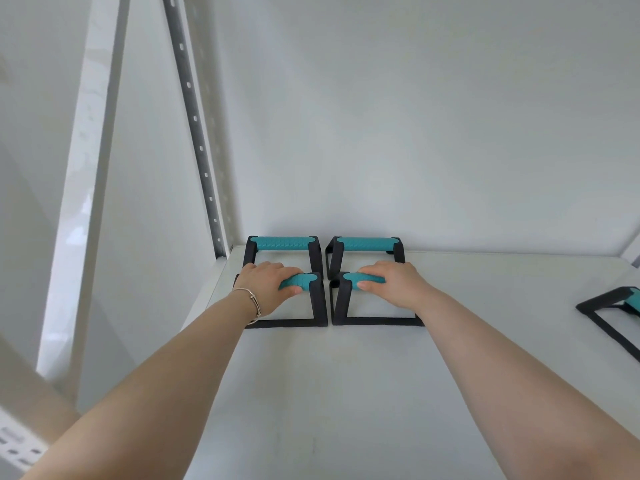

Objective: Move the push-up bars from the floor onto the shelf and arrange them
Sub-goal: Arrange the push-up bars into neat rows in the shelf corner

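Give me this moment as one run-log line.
phase: arranging | left hand: shut on front-left bar grip | right hand: shut on front-right bar grip | rear bars: placed | shelf: fifth bar at right edge

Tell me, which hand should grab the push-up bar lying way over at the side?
Probably the right hand. The stray bar lies at the shelf's right edge, nearer that hand. The left hand grips a bar farther away and would have to cross over.

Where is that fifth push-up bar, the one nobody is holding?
The black-framed, teal-gripped push-up bar sits alone on the white shelf at the far right edge of the head view, partly cut off.
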Available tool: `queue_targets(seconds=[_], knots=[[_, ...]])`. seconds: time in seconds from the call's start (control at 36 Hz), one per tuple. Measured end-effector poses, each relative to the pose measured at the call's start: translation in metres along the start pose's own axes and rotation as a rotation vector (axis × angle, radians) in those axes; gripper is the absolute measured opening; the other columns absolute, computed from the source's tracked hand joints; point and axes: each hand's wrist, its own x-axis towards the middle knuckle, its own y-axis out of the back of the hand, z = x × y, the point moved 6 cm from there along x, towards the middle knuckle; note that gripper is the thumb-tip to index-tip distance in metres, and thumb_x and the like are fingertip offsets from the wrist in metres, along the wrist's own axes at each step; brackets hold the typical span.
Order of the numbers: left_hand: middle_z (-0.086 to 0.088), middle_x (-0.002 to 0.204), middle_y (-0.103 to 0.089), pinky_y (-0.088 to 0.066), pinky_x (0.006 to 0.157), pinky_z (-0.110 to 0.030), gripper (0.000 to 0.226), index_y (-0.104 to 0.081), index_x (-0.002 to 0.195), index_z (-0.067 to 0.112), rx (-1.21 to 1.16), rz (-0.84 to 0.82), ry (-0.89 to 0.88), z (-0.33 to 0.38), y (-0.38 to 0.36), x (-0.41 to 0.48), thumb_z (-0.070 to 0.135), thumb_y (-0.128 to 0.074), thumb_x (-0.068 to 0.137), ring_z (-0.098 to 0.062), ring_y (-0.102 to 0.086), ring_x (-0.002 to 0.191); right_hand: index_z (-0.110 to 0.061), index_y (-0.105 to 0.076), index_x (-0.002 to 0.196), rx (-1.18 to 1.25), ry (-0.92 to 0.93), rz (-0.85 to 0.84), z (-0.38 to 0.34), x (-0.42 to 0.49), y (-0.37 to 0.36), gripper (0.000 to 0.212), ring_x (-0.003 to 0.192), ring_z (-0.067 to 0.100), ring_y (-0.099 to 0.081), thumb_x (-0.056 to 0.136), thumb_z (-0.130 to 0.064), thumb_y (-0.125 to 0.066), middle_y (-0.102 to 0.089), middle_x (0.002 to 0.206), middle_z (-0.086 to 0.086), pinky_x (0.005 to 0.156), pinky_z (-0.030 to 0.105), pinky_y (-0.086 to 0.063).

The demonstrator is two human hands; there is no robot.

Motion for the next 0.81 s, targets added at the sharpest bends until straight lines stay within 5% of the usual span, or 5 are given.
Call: queue_targets(seconds=[0.39, 0.81], knots=[[0.010, 0.106, -0.059, -0.037, 0.085, -0.036, 0.042, -0.045, 0.132, 0.040, 0.010, 0.011, -0.023, -0.0006, 0.0000, -0.0006, 0.057, -0.033, 0.095, -0.015, -0.050, 0.098, -0.037, -0.058, 0.131, 0.009, -0.039, -0.054, -0.0008, -0.0014, 0.0026, 0.045, 0.126, 0.012, -0.047, 0.091, -0.058, -0.051, -0.059, 0.131, -0.013, 0.112, 0.038, -0.029], [0.010, 0.110, -0.060, -0.037, 0.085, -0.037, 0.042, -0.044, 0.132, 0.041, 0.006, 0.001, -0.014, -0.0008, -0.0023, 0.0013, 0.057, -0.034, 0.094, -0.016, -0.051, 0.100, -0.036, -0.060, 0.128, 0.019, -0.027, -0.053, -0.0046, -0.0045, 0.0069, 0.042, 0.120, 0.012, -0.049, 0.092, -0.055, -0.052, -0.061, 0.123, -0.013, 0.111, 0.038, -0.032]])
